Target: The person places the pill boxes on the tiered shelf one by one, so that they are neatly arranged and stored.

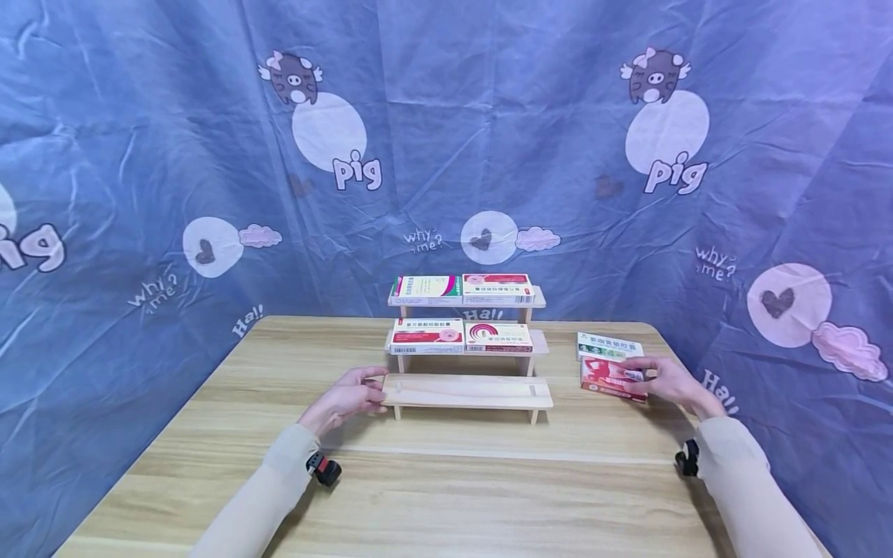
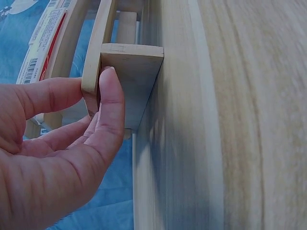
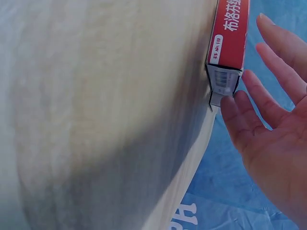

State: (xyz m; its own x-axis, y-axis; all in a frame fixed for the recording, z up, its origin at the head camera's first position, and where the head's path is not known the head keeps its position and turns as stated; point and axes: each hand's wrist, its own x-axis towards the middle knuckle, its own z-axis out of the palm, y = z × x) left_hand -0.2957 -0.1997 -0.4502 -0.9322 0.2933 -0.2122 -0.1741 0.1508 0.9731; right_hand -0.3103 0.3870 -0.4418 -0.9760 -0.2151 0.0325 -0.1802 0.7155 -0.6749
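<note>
My left hand (image 1: 346, 398) pinches the left end of the lowest tier of a wooden step shelf (image 1: 467, 390); in the left wrist view the thumb lies under the board (image 2: 92, 72) and the fingers are on its other side. At the right, my right hand (image 1: 673, 385) is at a red medicine box (image 1: 601, 375) on the table. Its fingers are loosely spread by the box's end flap (image 3: 221, 79) in the right wrist view, apparently touching it without curling round. A white and green medicine box (image 1: 608, 343) lies just behind the red one.
Two medicine boxes, one white-green-purple (image 1: 427, 287) and one red-white (image 1: 497, 285), lie on the top tier. The middle tier carries two more red-white boxes, left (image 1: 427, 333) and right (image 1: 498, 336). A blue patterned curtain (image 1: 446, 139) hangs behind the wooden table (image 1: 446, 496).
</note>
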